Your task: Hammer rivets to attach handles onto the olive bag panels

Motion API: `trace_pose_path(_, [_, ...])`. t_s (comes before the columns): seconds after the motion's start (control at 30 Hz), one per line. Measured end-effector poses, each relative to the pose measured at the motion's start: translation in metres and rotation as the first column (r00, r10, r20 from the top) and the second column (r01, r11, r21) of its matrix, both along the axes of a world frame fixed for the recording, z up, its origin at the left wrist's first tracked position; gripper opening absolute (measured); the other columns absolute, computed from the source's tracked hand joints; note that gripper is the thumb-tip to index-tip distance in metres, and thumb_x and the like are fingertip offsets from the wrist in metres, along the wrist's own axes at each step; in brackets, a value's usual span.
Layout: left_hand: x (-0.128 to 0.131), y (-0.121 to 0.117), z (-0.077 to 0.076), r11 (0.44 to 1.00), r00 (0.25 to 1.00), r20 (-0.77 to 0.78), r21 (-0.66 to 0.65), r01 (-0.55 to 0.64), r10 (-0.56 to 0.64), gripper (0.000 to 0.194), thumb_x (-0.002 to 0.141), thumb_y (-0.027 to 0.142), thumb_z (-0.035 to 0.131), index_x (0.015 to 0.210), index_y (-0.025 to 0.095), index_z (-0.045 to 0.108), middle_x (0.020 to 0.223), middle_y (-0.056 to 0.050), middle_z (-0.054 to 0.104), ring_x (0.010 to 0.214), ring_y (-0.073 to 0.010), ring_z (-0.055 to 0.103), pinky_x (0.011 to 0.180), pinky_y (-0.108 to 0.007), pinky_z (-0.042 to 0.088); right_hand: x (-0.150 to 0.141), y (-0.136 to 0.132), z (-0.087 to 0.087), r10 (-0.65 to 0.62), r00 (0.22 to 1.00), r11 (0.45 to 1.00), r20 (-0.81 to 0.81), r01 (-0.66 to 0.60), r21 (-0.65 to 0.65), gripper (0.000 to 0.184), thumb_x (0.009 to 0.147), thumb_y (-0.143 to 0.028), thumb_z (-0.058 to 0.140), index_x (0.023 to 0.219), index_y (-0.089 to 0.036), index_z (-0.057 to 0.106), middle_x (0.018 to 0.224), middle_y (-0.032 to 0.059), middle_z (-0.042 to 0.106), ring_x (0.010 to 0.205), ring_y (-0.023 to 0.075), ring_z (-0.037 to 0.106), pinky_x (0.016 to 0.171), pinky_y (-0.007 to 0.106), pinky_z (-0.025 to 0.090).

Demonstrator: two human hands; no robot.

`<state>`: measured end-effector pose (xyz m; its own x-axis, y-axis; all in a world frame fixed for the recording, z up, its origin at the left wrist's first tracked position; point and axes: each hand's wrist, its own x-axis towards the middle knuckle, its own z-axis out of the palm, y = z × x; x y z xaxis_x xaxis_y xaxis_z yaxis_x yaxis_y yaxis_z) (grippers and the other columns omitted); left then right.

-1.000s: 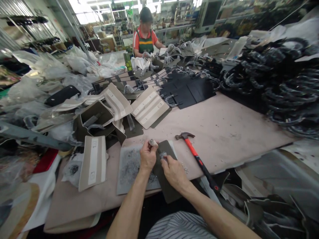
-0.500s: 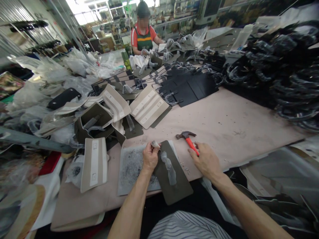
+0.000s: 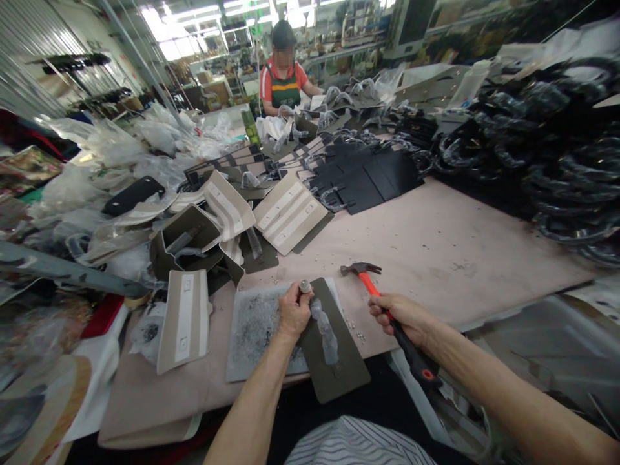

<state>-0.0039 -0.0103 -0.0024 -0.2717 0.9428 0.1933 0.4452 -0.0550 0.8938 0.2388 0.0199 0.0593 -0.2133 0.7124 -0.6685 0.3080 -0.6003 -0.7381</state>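
My right hand (image 3: 400,316) is closed around a claw hammer (image 3: 372,284) with a red and black handle. The hammer's head points away from me, above the table. Upright in my left hand (image 3: 294,312) is a short metal punch (image 3: 305,285), its round top showing above the closed fingers. Close to that hand lies a dark olive panel (image 3: 339,365) with a plastic-wrapped handle (image 3: 327,332) on it. The panel partly covers a grey, black-speckled pad (image 3: 249,332) and juts over the table's front edge. Small metal studs (image 3: 359,336) are scattered beside the panel.
Beige panels with white strips (image 3: 290,213) lie to the left and behind. Black panels (image 3: 375,177) and a large pile of plastic-wrapped black handles (image 3: 557,148) stand to the right rear. A co-worker (image 3: 284,77) sits across the table. A metal pole (image 3: 62,268) crosses at left.
My right hand has gone from touching the hammer's handle to gripping it, and the hammer's black grip end now shows behind the hand. The left hand keeps the punch, now tilted more toward me.
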Motion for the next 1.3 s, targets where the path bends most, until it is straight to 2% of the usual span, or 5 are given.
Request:
trace_pose_path(0.2, [0.0, -0.001, 0.0, 0.999, 0.999, -0.011, -0.006, 0.049, -0.049, 0.015, 0.082, 0.017, 0.059, 0.091, 0.022, 0.069, 0.084, -0.003, 0.074, 0.078, -0.019, 0.068, 0.075, -0.028, 0.05, -0.019, -0.011, 0.05, -0.003, 0.965, 0.643, 0.261, -0.198, 0.74, 0.033, 0.096, -0.047, 0.037, 0.077, -0.022, 0.046, 0.061, -0.0024, 0.05, 0.051, 0.0115, 0.046, 0.05, 0.025, 0.033])
trace_pose_path(0.4, [-0.002, -0.002, -0.002, 0.998, 0.996, -0.063, -0.009, 0.063, -0.063, 0.014, 0.083, 0.016, 0.057, 0.089, 0.021, 0.069, 0.082, -0.003, 0.073, 0.076, -0.0186, 0.066, 0.072, -0.028, 0.048, -0.015, -0.005, 0.075, 0.165, 0.664, 0.323, 0.729, -0.735, 0.596, 0.025, 0.096, -0.037, 0.043, 0.078, -0.021, 0.05, 0.058, -0.0001, 0.053, 0.045, 0.0108, 0.037, 0.049, 0.03, 0.019])
trace_pose_path(0.6, [-0.002, -0.003, -0.003, 0.997, 0.997, -0.033, 0.016, 0.077, -0.076, 0.016, 0.084, 0.017, 0.057, 0.092, 0.021, 0.069, 0.084, -0.003, 0.073, 0.078, -0.0183, 0.066, 0.075, -0.027, 0.049, -0.028, -0.007, 0.131, -0.281, 0.934, 0.186, 0.22, -0.172, 0.967, 0.029, 0.1, -0.045, 0.03, 0.088, -0.024, 0.047, 0.063, -0.0013, 0.051, 0.05, 0.0126, 0.045, 0.05, 0.027, 0.029])
trace_pose_path(1.13, [-0.003, -0.003, -0.004, 0.997, 0.996, 0.045, 0.003, 0.072, -0.072, 0.017, 0.079, 0.017, 0.06, 0.092, 0.021, 0.07, 0.087, -0.003, 0.073, 0.081, -0.0188, 0.066, 0.078, -0.029, 0.05, 0.012, 0.008, -0.013, 0.177, 0.584, 0.663, 0.793, -0.666, 0.342, 0.03, 0.1, -0.035, 0.033, 0.094, -0.017, 0.056, 0.073, 0.0063, 0.063, 0.064, 0.0187, 0.056, 0.059, 0.028, 0.034])
trace_pose_path(1.3, [-0.004, -0.003, -0.003, 0.998, 0.996, 0.055, 0.005, 0.068, -0.068, 0.015, 0.079, 0.019, 0.061, 0.091, 0.02, 0.07, 0.085, -0.002, 0.073, 0.081, -0.0184, 0.066, 0.077, -0.028, 0.05, -0.01, -0.006, -0.022, -0.044, 0.523, 0.355, 0.851, -0.788, 0.503, 0.044, 0.09, -0.022, 0.049, 0.132, -0.009, 0.046, 0.131, 0.0229, 0.051, 0.108, 0.031, 0.054, 0.085, 0.041, 0.042])
